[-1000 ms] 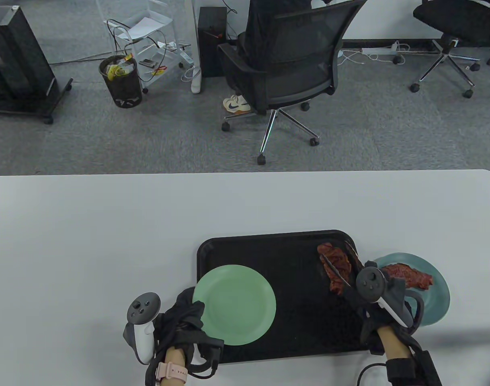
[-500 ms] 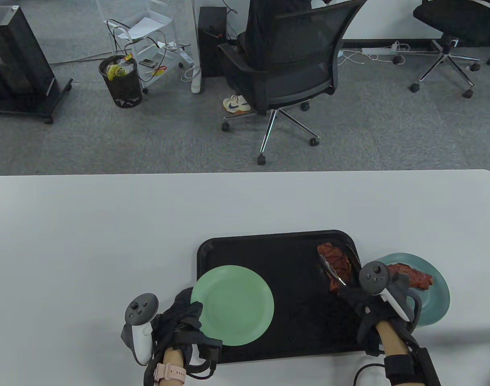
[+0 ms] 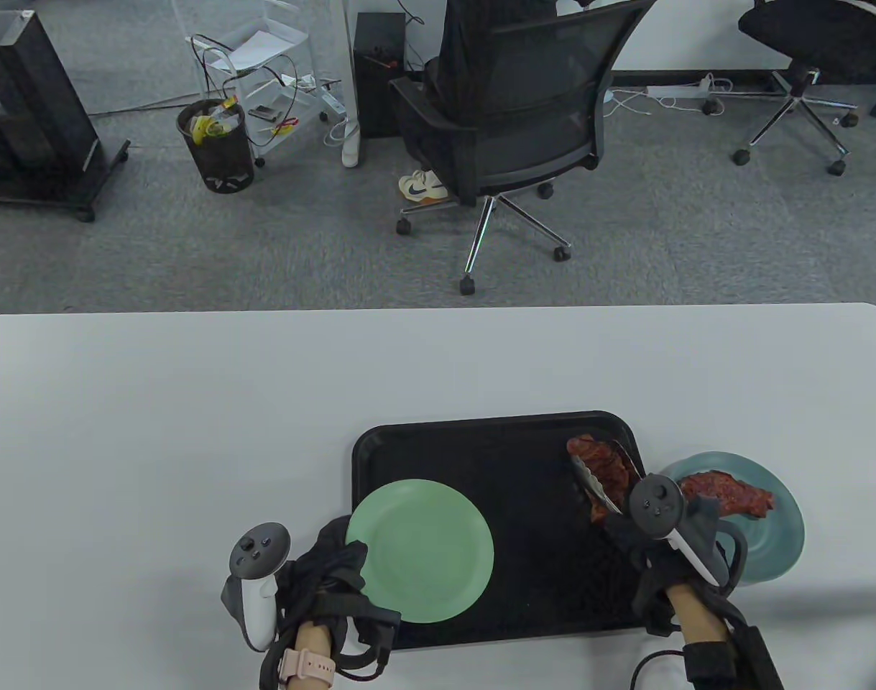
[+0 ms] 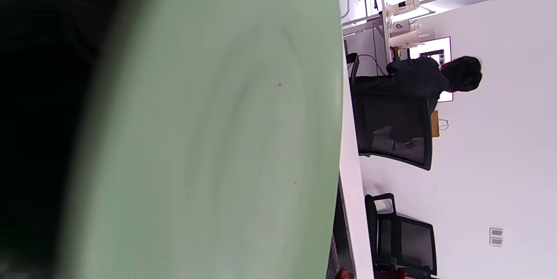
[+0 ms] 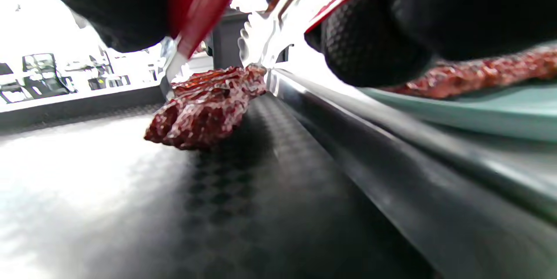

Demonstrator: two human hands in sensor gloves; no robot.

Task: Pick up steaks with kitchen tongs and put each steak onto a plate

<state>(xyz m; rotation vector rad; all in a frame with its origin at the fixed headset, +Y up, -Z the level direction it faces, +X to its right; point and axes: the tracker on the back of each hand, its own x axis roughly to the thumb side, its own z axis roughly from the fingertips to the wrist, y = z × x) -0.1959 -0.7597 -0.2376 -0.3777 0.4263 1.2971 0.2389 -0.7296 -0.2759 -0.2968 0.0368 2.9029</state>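
Your tongs straddle the steak on the black tray; another steak lies on the teal plate.

No legible text, number or sign was found in any view. A swoosh-shaped brand mark was seen on the side of a sneaker lying on the floor under the office chair beyond the table's far edge, but no lettering could be read with it. In the left wrist view, small labels on a white device on a shelf in the background were too small and blurred to be read. Nothing was printed on the plates, the tray or the tongs.
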